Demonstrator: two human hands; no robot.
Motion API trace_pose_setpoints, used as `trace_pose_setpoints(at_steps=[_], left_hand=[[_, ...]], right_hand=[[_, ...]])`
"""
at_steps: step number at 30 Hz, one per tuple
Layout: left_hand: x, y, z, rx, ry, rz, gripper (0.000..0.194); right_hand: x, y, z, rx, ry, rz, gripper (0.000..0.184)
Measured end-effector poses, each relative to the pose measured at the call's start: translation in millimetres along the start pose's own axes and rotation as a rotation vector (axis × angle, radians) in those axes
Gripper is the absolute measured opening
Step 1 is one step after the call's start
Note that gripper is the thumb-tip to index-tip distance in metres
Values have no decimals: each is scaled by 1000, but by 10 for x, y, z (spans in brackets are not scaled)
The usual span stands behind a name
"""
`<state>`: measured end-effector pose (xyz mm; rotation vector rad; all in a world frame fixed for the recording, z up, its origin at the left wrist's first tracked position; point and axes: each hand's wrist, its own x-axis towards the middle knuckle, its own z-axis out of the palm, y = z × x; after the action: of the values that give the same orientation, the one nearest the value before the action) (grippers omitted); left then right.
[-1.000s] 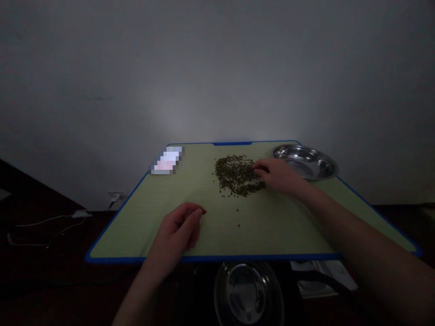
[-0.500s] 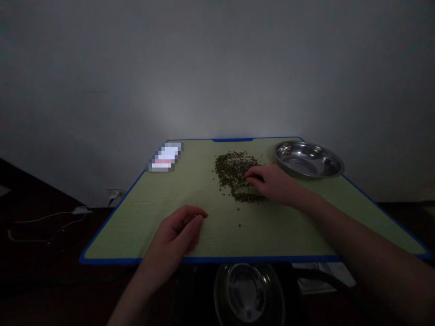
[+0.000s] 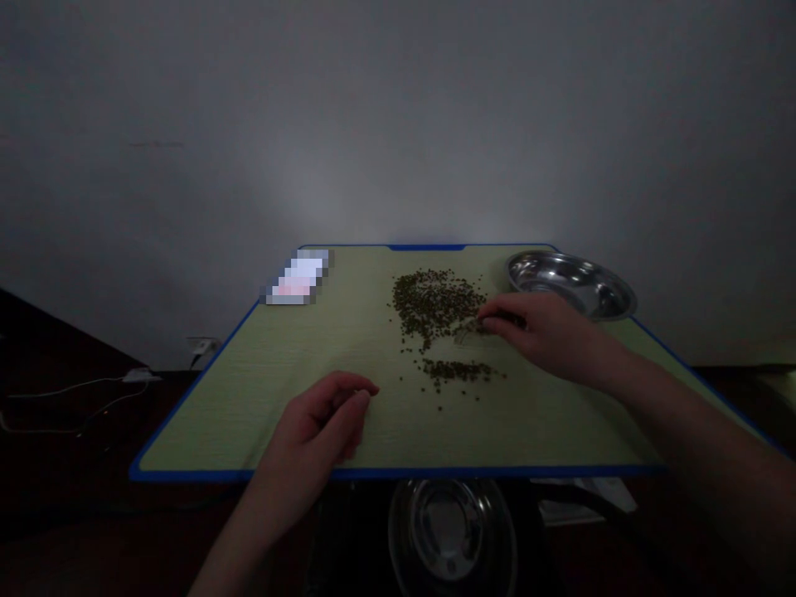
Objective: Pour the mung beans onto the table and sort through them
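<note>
A heap of small dark green beans (image 3: 435, 303) lies on a light green table (image 3: 298, 365) with a blue rim. A smaller bunch of beans (image 3: 457, 371) sits apart, nearer to me. My right hand (image 3: 547, 332) rests palm down at the right edge of the heap, fingers held together and pointing left, fingertips touching the beans. My left hand (image 3: 320, 427) lies near the table's front edge, its fingers curled loosely with the thumb against them; nothing shows inside it.
A shallow steel dish (image 3: 572, 284) stands at the table's far right corner. A second steel bowl (image 3: 451, 535) sits below the front edge. A blurred flat object (image 3: 297, 278) lies far left. Cables (image 3: 80, 390) run on the dark floor at left.
My right hand swept toward me through the heap, leaving a small bunch of beans separated, then moved back up to the heap's right edge. My left hand stayed put.
</note>
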<state>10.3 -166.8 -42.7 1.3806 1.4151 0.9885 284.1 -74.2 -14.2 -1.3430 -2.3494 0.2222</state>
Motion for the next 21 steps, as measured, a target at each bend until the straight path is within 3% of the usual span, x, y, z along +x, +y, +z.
trace_pose_setpoints(at_steps=[11,21], left_hand=[[-6,-20,-1,-23,-2,15,23],[-27,-1,4,11,18,25,22]], right_hand=[[-301,281,22,39,-68,50,22],[-269,139,91,94,-90,26,20]])
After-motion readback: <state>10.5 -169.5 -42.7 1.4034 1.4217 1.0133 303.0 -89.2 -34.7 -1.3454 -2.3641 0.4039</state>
